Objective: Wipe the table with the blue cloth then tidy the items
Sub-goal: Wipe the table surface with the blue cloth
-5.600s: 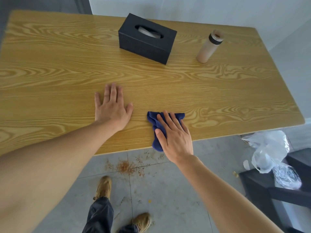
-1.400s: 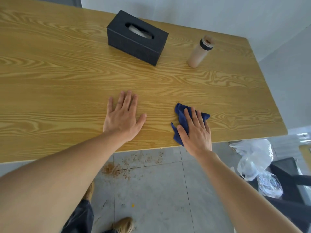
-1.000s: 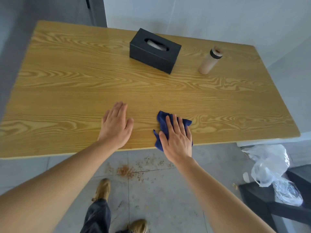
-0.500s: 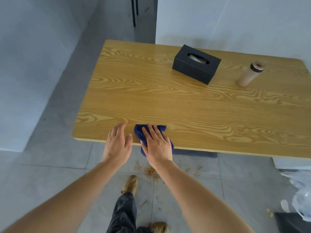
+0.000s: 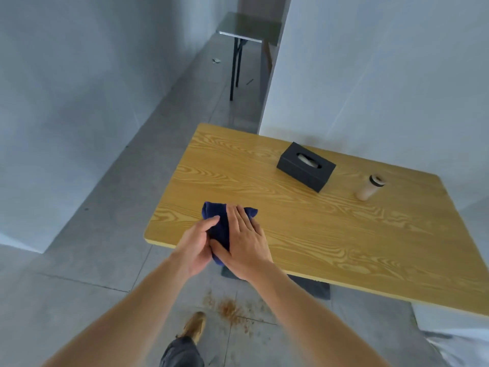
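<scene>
The blue cloth [image 5: 216, 218] lies bunched near the front left corner of the wooden table [image 5: 304, 223]. My right hand [image 5: 244, 242] presses flat on top of the cloth, fingers together. My left hand [image 5: 194, 246] grips the cloth's left side at the table's front edge, thumb and fingers curled onto it. A black tissue box [image 5: 306, 170] stands at the back of the table. A beige bottle with a dark band [image 5: 370, 187] stands upright to the right of the box.
Brown crumbs [image 5: 229, 309] lie scattered on the grey tile floor below the table edge, beside my shoe [image 5: 194, 325]. A small dark table [image 5: 247, 30] stands in the corridor behind. White walls close in on the left and behind the table.
My view has swung left and back. The right hand slid the cloth leftwards along the front edge to the table's left corner, and the left hand came off the tabletop onto the cloth.
</scene>
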